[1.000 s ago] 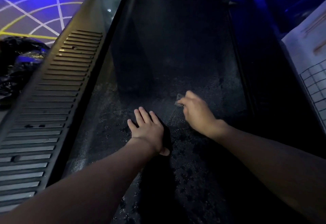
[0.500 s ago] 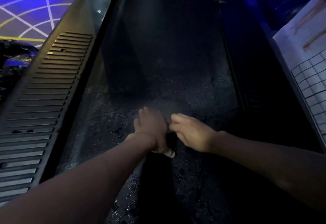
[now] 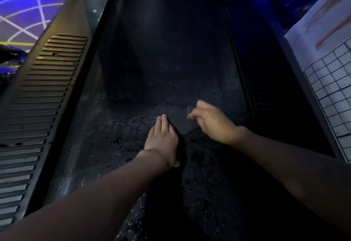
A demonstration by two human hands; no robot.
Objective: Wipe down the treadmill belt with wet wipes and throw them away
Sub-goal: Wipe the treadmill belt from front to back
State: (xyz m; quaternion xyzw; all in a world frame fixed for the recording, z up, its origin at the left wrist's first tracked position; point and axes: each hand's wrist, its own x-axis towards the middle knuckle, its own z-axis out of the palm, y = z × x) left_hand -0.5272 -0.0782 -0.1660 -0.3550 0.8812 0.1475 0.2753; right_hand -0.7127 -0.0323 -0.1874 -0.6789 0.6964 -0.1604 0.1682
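The black treadmill belt [image 3: 167, 54] runs away from me down the middle, speckled and wet-looking in its near half. My left hand [image 3: 163, 140] lies flat on the belt, palm down, fingers together, holding nothing. Just to its right, my right hand [image 3: 214, 123] is blurred with motion and pinches a small greyish wet wipe [image 3: 190, 112] against the belt. Only a corner of the wipe shows past the fingertips.
A grey ribbed side rail [image 3: 43, 96] runs along the belt's left edge; a dark rail [image 3: 266, 92] borders the right. A black plastic bag [image 3: 9, 60] lies on the floor at far left. A white gridded sheet [image 3: 330, 81] stands at far right.
My right hand swept in beside the left hand, then back out to the right and slightly forward with the wipe. My left hand stayed flat on the belt.
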